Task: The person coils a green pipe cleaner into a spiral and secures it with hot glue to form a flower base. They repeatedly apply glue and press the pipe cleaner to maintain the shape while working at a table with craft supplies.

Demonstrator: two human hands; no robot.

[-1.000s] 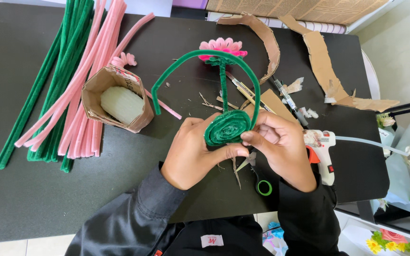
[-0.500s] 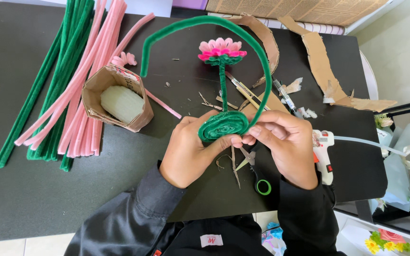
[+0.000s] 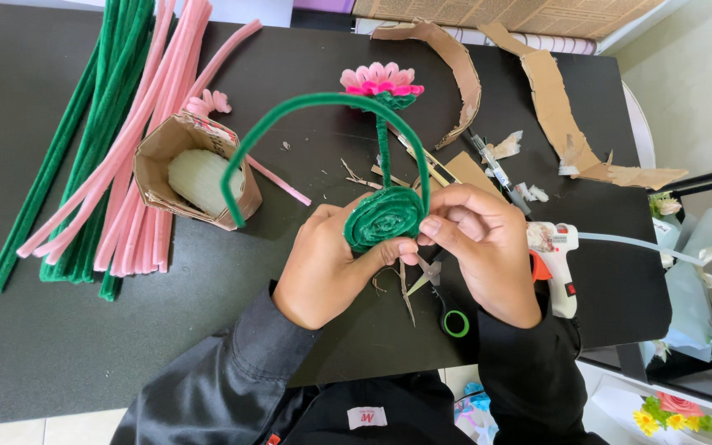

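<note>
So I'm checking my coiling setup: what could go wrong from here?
The long free end of the green pipe cleaner arcs close to the pink flower and could knock it. The green coil, pinched only by the fingertips of the left hand and right hand, could spring loose.

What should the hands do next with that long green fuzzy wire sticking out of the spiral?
Probably wind a bit more of the loose green tail around the green coil. The left hand and right hand pinch the coil, while the tail arcs free above it, unwound.
</note>
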